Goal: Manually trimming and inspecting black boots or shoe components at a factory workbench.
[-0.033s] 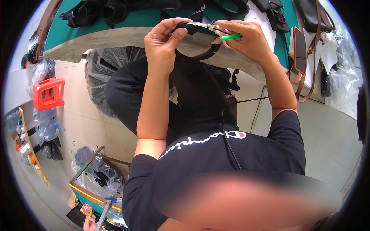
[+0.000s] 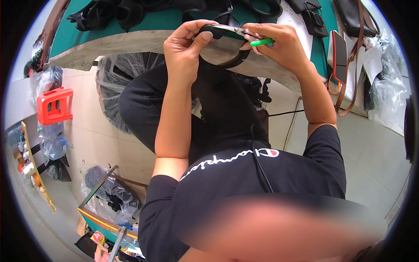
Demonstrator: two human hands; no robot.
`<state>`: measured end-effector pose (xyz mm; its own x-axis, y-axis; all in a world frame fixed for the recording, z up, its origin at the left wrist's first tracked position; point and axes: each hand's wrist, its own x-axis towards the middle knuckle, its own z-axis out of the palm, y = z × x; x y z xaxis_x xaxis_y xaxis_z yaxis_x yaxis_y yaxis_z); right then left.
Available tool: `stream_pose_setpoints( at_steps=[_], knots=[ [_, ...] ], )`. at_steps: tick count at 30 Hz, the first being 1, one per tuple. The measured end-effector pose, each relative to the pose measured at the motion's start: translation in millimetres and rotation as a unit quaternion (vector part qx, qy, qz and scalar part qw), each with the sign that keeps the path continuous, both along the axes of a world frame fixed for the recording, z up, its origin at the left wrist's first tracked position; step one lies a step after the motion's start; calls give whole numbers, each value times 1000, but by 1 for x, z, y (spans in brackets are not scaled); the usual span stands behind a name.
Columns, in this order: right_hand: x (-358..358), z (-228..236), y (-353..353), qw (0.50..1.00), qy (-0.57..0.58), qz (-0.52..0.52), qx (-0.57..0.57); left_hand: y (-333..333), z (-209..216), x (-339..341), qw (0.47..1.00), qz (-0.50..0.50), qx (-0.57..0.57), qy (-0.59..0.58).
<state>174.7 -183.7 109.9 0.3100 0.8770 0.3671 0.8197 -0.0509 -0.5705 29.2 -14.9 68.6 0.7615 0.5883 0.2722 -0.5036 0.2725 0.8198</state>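
Compared present view with preceding one: found no visible change in grip, pose or layout. Saw left hand [image 2: 185, 49] and right hand [image 2: 284, 45] meeting at near edge of table [image 2: 98, 38], same spots both times. Took this for a brief hold or a very slow, careful stroke; judged work in hand no further along.

Located scissors [image 2: 238, 30] at near edge of table, roughly midway along. Found long axis running nearly parallel to that edge, slightly tilted: tips toward table's left end and a little farther in, green handle toward table's right end and a little nearer the body. Noted tips reaching right up to black strip [image 2: 211, 31]. Could not tell blades parted from blades closed, nor any cut made.

Recorded left hand as narrow, pinching black strip between thumb and fingers. Recorded right hand as curled around scissors, partly hiding handle. Saw curved black band [image 2: 238, 60] bowing out on near side of table edge; could not confirm as one piece with strip.

Logged surroundings: black pieces [image 2: 128, 14] heaped on far left part of table; paper [image 2: 298, 19] on right part; phone [image 2: 339, 56] and bag [image 2: 354, 18] at right end; red stool [image 2: 54, 107] off to left of table.
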Motion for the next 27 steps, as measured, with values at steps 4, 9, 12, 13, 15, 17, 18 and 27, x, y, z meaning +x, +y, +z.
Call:
stream_pose_setpoints(
  at_steps=[4,9,12,13,15,17,18,27],
  knots=[
    [2,-2,0,1000,-7,8,10,-1,2,1,1000,2,2,10],
    [1,1,0,1000,-19,3,-2,-3,4,1,1000,8,10,21],
    [3,1,-1,999,-52,2,-5,-4,7,1,999,11,19,31],
    [4,1,-1,998,-64,1,-11,-5,8,1,999,10,21,34],
    [5,3,-3,997,-76,0,-17,-5,8,2,999,10,20,30],
    [6,7,-4,997,-77,10,-11,-4,9,2,999,11,19,27],
    [5,7,-4,997,-77,10,-11,-4,9,2,999,12,20,26],
    [1,8,-3,998,-58,4,3,-4,11,1,1000,8,18,14]
  ],
)
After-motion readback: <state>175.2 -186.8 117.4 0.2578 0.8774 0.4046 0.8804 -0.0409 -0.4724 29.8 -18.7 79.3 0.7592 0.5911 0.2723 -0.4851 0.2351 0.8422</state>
